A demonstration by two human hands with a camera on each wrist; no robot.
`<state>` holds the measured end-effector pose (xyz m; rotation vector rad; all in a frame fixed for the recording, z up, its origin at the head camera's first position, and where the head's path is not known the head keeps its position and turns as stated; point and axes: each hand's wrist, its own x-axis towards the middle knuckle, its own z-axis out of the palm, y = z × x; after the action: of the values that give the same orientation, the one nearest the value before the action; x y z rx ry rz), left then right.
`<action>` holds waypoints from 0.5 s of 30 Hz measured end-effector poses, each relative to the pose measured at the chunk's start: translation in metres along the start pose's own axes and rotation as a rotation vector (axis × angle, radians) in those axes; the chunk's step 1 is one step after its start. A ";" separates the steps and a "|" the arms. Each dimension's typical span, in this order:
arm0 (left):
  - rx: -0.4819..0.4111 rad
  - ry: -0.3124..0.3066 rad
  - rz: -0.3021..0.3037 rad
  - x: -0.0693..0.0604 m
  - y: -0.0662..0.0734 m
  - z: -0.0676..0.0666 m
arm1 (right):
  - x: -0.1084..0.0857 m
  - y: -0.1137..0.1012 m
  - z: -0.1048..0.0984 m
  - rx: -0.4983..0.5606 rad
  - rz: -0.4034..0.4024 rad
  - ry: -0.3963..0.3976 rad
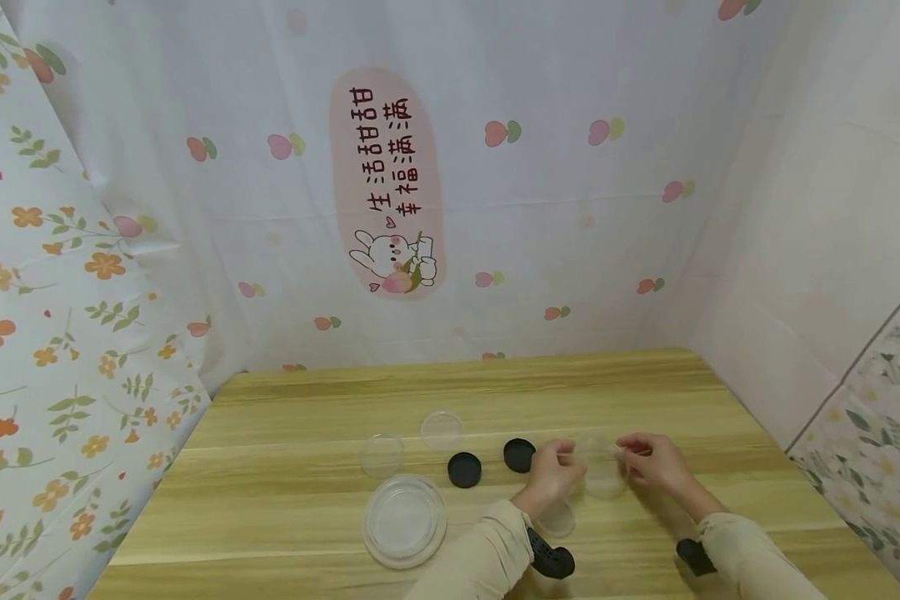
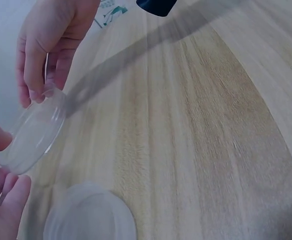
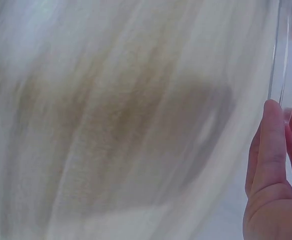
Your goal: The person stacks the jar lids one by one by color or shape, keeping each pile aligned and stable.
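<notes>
Pinching a clear dish [image 2: 33,132] by opposite edges, left hand [image 1: 551,475] and right hand [image 1: 654,462] hover above the desk [image 1: 270,517], two black caps [image 1: 465,471] left of them.

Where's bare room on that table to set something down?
The table has bare patches left of the large clear dish, along the back edge, and right of the right hand. Crowded: between that dish and the left hand, around black caps and clear discs.

A shallow round dish [image 2: 34,134], colourless and see-through, is held between the left hand [image 1: 551,477] and right hand [image 1: 654,463] at opposite edges. It is tilted; it is above the tabletop [image 1: 270,508], towards the right.
</notes>
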<state>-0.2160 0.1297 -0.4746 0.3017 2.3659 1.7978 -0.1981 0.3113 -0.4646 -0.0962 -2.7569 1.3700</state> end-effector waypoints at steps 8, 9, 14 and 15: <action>-0.022 0.106 0.121 -0.002 0.004 -0.009 | -0.001 -0.014 0.001 0.035 -0.042 -0.002; -0.026 0.115 0.135 -0.002 0.004 -0.010 | -0.002 -0.016 0.001 0.050 -0.036 -0.005; -0.049 0.166 0.165 -0.003 0.005 -0.016 | -0.001 -0.026 0.004 0.094 -0.019 -0.020; -0.055 0.175 0.164 -0.002 0.006 -0.018 | -0.001 -0.028 0.005 0.094 -0.018 -0.021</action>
<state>-0.2175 0.1141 -0.4644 0.3537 2.4668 2.0368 -0.1986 0.2908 -0.4454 -0.0523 -2.6971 1.5020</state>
